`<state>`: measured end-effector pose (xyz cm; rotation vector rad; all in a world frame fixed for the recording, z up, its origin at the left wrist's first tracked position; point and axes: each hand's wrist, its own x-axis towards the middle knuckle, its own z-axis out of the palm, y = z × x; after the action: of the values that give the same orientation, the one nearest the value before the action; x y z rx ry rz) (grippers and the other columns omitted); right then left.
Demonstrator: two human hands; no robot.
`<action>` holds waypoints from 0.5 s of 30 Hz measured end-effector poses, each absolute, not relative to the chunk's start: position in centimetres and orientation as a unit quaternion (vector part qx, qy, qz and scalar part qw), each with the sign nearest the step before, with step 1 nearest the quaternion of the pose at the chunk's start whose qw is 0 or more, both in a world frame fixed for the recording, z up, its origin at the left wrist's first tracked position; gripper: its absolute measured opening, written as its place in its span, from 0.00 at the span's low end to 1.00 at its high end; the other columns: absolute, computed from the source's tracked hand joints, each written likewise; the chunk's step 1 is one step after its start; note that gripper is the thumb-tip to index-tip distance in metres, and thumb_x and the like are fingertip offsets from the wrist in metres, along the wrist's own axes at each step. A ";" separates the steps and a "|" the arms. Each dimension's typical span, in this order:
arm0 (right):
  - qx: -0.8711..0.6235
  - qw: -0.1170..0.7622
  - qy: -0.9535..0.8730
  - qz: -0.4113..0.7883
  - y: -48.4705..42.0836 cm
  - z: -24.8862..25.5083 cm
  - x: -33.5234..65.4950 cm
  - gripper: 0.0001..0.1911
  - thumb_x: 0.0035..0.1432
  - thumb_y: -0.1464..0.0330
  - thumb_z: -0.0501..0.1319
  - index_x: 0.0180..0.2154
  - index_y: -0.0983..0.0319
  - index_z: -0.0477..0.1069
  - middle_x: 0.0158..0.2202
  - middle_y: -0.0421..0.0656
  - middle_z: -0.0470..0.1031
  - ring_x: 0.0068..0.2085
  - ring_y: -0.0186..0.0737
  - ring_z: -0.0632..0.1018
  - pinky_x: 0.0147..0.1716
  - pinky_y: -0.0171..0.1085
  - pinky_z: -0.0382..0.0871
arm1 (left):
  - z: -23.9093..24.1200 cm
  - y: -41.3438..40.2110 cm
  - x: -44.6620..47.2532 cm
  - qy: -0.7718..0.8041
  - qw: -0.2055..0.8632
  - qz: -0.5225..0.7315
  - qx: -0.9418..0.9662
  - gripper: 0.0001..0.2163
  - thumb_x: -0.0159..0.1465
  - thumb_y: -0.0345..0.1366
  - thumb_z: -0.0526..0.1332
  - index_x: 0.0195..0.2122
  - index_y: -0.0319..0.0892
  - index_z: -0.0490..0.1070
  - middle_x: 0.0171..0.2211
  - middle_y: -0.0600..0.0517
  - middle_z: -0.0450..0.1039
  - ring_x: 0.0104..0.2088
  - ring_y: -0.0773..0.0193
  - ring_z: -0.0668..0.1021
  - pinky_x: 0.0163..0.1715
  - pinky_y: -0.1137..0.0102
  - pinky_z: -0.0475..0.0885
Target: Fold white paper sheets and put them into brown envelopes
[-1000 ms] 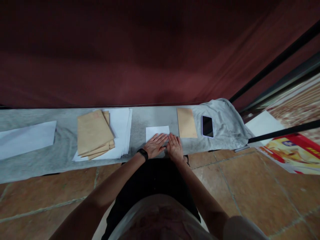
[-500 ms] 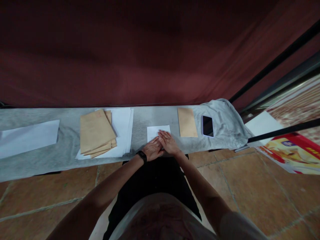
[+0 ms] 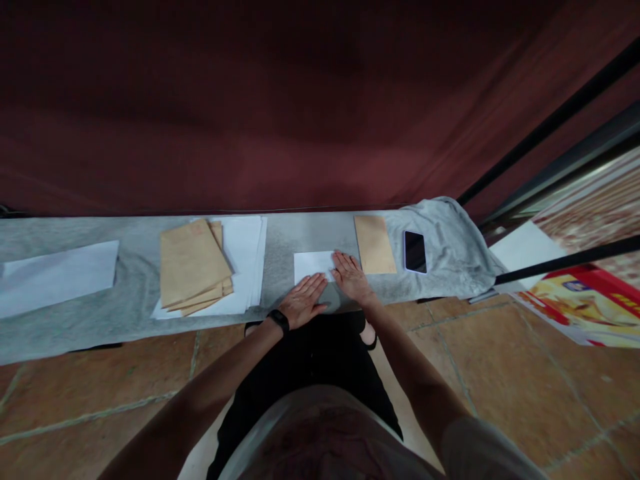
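Two hands point(image 3: 302, 303) point(image 3: 353, 280), one phone point(image 3: 415, 252), one lone envelope point(image 3: 375, 245), one envelope pile point(image 3: 194, 263), one paper pile point(image 3: 244, 250), one small paper point(image 3: 311, 264)

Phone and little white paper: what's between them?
In the head view, a brown paper piece lies between the phone and white paper; the right hand rests at the white paper's right edge.

Small paper point(image 3: 313, 262) is plain white; long sheet point(image 3: 65, 275) at far left and sheet stack point(image 3: 244, 257) are white too; kraft papers point(image 3: 193, 263) are tan-brown, lone kraft piece point(image 3: 376, 245) is tan; phone point(image 3: 415, 252) shows black screen, lilac rim; cloth point(image 3: 285, 233) is blotchy grey; wristband point(image 3: 279, 321), trousers point(image 3: 315, 353) and poles point(image 3: 575, 259) are black; backdrop point(image 3: 300, 153) is dark maroon; floor tiles point(image 3: 495, 347) are orange-brown, grout paler; carton point(image 3: 595, 303) is red and yellow
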<state>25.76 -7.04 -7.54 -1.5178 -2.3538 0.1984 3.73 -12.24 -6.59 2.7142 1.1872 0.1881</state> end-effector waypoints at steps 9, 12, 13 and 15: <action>-0.560 0.176 -0.807 0.057 -8.7 -7.9 26.1 0.28 0.72 0.62 0.47 0.68 0.67 0.55 0.69 0.51 0.58 0.69 0.47 0.59 0.68 0.50 0.51 | -7.0 -14.1 3.1 0.472 0.059 0.080 0.876 0.37 0.70 0.55 0.47 0.70 0.30 0.48 0.71 0.35 0.46 0.72 0.51 0.49 0.70 0.56 0.47; -0.570 0.189 -0.799 0.043 -9.3 -8.0 26.0 0.27 0.72 0.64 0.46 0.67 0.67 0.56 0.68 0.51 0.60 0.69 0.47 0.60 0.67 0.51 0.52 | -6.8 -14.7 3.0 0.486 0.043 0.081 0.869 0.38 0.69 0.56 0.47 0.69 0.27 0.49 0.71 0.33 0.46 0.72 0.49 0.49 0.70 0.55 0.48; -0.573 0.194 -0.795 0.037 -9.5 -8.0 26.0 0.27 0.72 0.64 0.46 0.67 0.67 0.57 0.68 0.51 0.60 0.69 0.47 0.61 0.67 0.51 0.53 | -6.7 -14.9 3.0 0.490 0.037 0.080 0.867 0.39 0.70 0.56 0.47 0.69 0.26 0.49 0.71 0.32 0.47 0.72 0.48 0.49 0.70 0.54 0.48; -0.570 0.199 -0.797 0.027 -10.2 -7.8 26.0 0.26 0.72 0.65 0.47 0.67 0.67 0.58 0.68 0.51 0.60 0.68 0.47 0.61 0.68 0.51 0.53 | -6.4 -15.1 3.1 0.499 0.030 0.079 0.863 0.39 0.70 0.56 0.46 0.68 0.24 0.50 0.70 0.31 0.47 0.71 0.47 0.50 0.70 0.54 0.48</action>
<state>25.95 -10.19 -7.84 -1.5932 -2.2285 0.0763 3.10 -15.13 -6.38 2.6599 1.5385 0.2437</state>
